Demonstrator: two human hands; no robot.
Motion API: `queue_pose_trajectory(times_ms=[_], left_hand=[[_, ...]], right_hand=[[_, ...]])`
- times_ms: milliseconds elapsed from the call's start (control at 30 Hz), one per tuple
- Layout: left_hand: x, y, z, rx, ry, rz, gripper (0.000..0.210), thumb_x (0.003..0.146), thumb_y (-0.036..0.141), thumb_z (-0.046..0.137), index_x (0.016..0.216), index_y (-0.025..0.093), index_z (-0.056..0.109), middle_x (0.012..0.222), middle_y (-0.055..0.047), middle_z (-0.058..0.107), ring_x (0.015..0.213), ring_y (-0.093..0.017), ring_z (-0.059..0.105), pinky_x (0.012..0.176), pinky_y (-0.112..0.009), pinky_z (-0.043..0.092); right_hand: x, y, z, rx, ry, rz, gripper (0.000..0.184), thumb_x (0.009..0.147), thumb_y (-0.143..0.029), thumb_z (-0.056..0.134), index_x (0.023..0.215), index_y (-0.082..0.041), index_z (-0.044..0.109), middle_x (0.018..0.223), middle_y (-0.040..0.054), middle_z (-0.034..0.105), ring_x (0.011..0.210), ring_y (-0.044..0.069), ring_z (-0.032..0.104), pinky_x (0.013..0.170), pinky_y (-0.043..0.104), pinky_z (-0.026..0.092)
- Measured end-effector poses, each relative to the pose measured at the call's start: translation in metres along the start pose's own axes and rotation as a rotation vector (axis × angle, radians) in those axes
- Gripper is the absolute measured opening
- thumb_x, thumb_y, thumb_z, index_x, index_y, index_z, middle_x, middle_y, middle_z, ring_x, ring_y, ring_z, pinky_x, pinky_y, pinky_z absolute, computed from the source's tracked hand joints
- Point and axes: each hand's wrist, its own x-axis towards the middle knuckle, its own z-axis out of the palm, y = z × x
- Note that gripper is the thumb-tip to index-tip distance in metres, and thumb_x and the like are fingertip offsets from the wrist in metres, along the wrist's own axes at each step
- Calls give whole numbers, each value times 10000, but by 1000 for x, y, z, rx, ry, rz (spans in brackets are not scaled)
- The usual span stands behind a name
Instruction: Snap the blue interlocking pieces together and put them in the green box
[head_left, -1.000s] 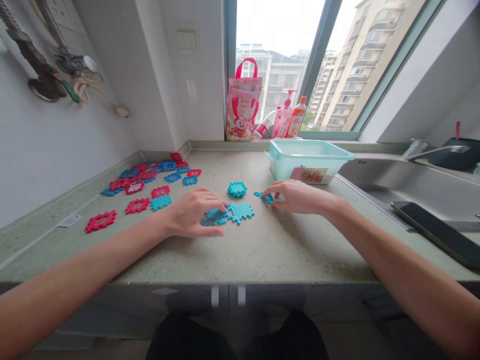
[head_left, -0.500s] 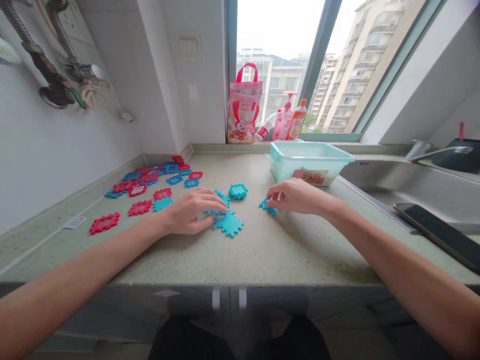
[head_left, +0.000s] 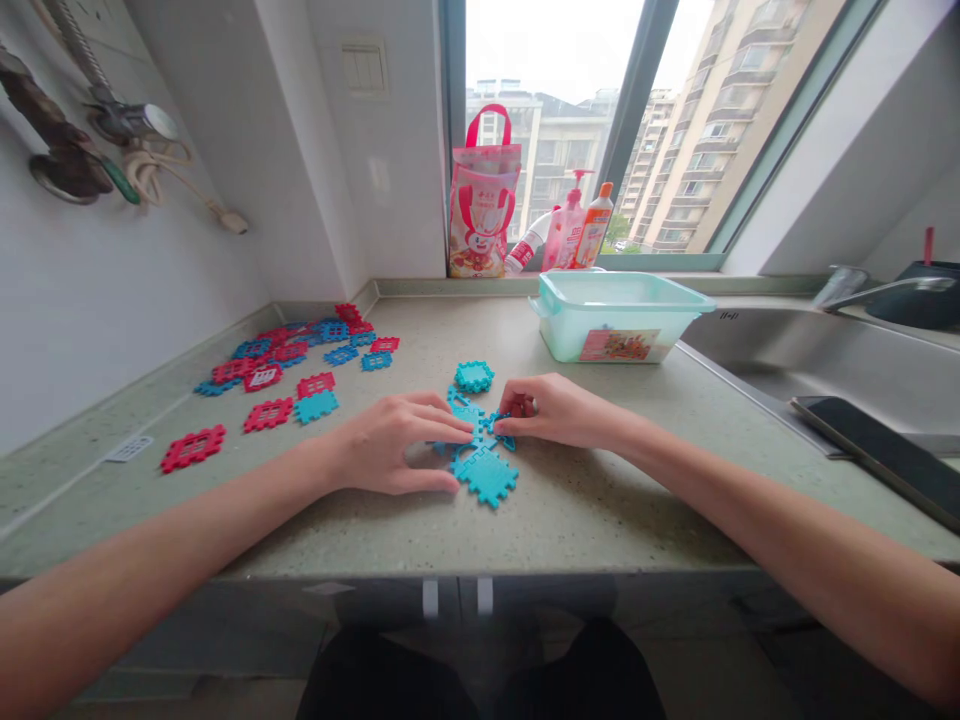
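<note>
My left hand lies with outstretched fingers and its thumb apart, the fingertips resting on joined turquoise interlocking tiles. Part of that assembly is hidden under the fingers. From the other side, my right hand pinches a small turquoise interlocking piece against the assembly's right edge. Whether its teeth are locked in cannot be seen. Just behind the hands sits a small stack of turquoise tiles.
Red tiles and blue tiles lie scattered at the left, with a lone turquoise tile among them. A mint plastic tub stands behind my right hand. A phone rests by the steel sink.
My right hand has brought its turquoise piece leftward up to the assembly. My left hand has shifted right together with the joined tiles, which have come nearer the counter's front.
</note>
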Motion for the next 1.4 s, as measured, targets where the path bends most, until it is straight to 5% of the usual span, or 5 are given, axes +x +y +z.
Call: queue_pose_trajectory(times_ms=[300, 667, 867, 1033, 1400], left_hand=[[1, 2, 1, -3, -5, -11, 444, 920, 413, 805, 1316, 221, 752, 1223, -117, 796, 1126, -285, 720, 1004, -435, 601], [2, 2, 1, 11, 9, -4, 419, 897, 409, 812, 1273, 230, 761, 1199, -114, 798, 1065, -271, 724, 996, -429, 587], [1, 2, 1, 5, 10, -1, 418, 902, 416, 811, 1269, 221, 762, 1196, -117, 798, 1058, -272, 720, 991, -434, 586], [1, 1, 2, 5, 2, 2, 422, 907, 406, 803, 1286, 225, 753, 1194, -120, 796, 1073, -274, 719, 991, -435, 587], [-3, -6, -8, 30, 16, -3, 339, 998, 414, 698, 1281, 231, 739, 1241, -127, 771, 1146, -286, 693, 1044, -443, 533]], right_hand=[[3, 3, 5, 15, 39, 36, 347, 878, -517, 792, 917, -176, 743, 804, 27, 752, 686, 152, 633, 640, 269, 428], [-9, -3, -29, -171, -44, -54, 180, 977, -338, 673, 1059, -217, 778, 951, 54, 803, 842, 199, 727, 749, 281, 503], [-6, -6, -21, -352, -7, -80, 356, 886, -529, 799, 1044, -210, 786, 942, 66, 792, 801, 211, 709, 718, 292, 484], [-5, -7, -21, -412, 38, -67, 128, 924, -277, 701, 972, -220, 805, 856, 35, 805, 744, 187, 726, 728, 285, 484], [-4, 10, -35, -377, 64, -49, 302, 963, -169, 589, 1156, -222, 815, 1001, 58, 820, 837, 200, 752, 772, 287, 529]])
